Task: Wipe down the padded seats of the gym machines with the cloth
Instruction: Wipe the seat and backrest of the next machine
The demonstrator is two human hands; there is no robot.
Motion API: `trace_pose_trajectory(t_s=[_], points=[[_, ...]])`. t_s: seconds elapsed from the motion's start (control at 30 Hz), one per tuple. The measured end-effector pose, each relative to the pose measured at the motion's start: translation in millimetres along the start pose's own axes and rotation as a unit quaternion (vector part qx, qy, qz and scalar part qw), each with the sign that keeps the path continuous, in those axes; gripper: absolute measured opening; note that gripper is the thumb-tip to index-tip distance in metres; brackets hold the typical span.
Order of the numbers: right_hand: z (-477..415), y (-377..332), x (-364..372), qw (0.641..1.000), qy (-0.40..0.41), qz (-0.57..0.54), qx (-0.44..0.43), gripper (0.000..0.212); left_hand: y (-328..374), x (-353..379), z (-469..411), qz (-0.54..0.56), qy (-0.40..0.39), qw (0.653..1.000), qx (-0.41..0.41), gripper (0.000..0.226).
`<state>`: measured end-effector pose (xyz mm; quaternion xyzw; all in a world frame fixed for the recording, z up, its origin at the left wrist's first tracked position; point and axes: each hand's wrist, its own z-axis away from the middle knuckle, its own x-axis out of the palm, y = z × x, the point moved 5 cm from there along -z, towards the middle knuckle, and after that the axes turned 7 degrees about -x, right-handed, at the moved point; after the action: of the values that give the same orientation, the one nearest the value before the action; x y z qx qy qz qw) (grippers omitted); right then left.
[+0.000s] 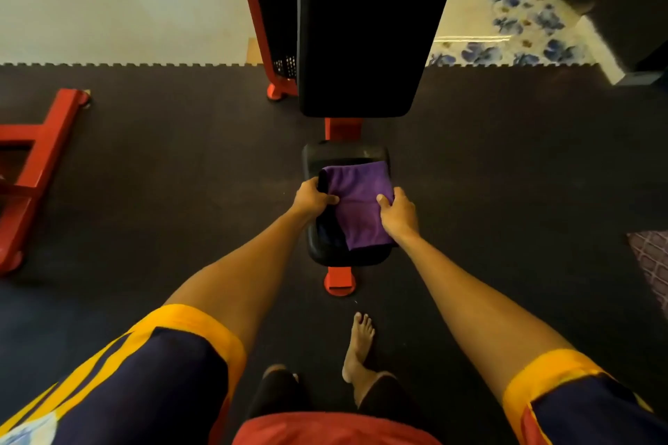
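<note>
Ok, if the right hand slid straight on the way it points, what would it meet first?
More of the cloth it grips, spread on the seat; the right hand angles forward and inward. Beyond that, likely the backrest, though depth is unclear.

Black padded seat (345, 155) on red frame (339, 280) — purple cloth (361, 191) spread over its right half. Frame foot rests on dark floor mat (180, 163).

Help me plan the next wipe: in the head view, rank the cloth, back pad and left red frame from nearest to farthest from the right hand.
1. Cloth, gripped by the right hand, on the seat.
2. Back pad, straight ahead.
3. Red frame, far left on the floor.
</note>
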<state>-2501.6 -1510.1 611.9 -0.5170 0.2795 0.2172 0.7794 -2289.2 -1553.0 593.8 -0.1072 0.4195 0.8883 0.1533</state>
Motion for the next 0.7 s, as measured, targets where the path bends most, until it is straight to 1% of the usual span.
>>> trace_pose_trajectory(t_s=[0.1, 0.13, 0.2, 0.27, 0.33, 0.4, 0.5, 0.6, 0.63, 0.7], points=[[-36, 0, -2, 0.999, 0.034, 0.014, -0.027, 0.036, 13, 10, -21, 0.016, 0.011, 1.0, 0.008, 0.045], [-47, -2, -4, 0.997, 0.05, 0.028, -0.047, 0.042, 18, 11, -28, 0.01, 0.021, 1.0, 0.016, 0.045], [-61, -4, -2, 0.989, 0.067, 0.083, -0.103, 0.061, 21, 10, -37, -0.029, 0.061, 0.997, 0.046, 0.044], [-79, -4, 12, 0.977, 0.045, 0.139, -0.158, 0.072, 21, 9, -57, -0.074, 0.111, 0.988, 0.073, 0.04], [-87, -4, 32, 0.962, 0.012, 0.178, -0.209, 0.077, 19, 13, -72, -0.109, 0.131, 0.981, 0.096, 0.039], [-93, -4, 54, 0.949, 0.0, 0.205, -0.24, 0.081, 17, 21, -88, -0.154, 0.139, 0.97, 0.128, 0.043], [-106, 2, 83, 0.945, -0.034, 0.245, -0.215, 0.093, 10, 33, -109, -0.169, 0.144, 0.963, 0.154, 0.047], [-117, 6, 100, 0.928, -0.055, 0.311, -0.198, 0.107, 0, 35, -117, -0.181, 0.188, 0.948, 0.183, 0.051], [-119, 8, 103, 0.923, -0.053, 0.321, -0.204, 0.109, -1, 37, -116, -0.185, 0.199, 0.943, 0.191, 0.053], [-128, 8, 103, 0.916, -0.052, 0.325, -0.228, 0.104, -2, 40, -116, -0.185, 0.21, 0.938, 0.204, 0.056]])
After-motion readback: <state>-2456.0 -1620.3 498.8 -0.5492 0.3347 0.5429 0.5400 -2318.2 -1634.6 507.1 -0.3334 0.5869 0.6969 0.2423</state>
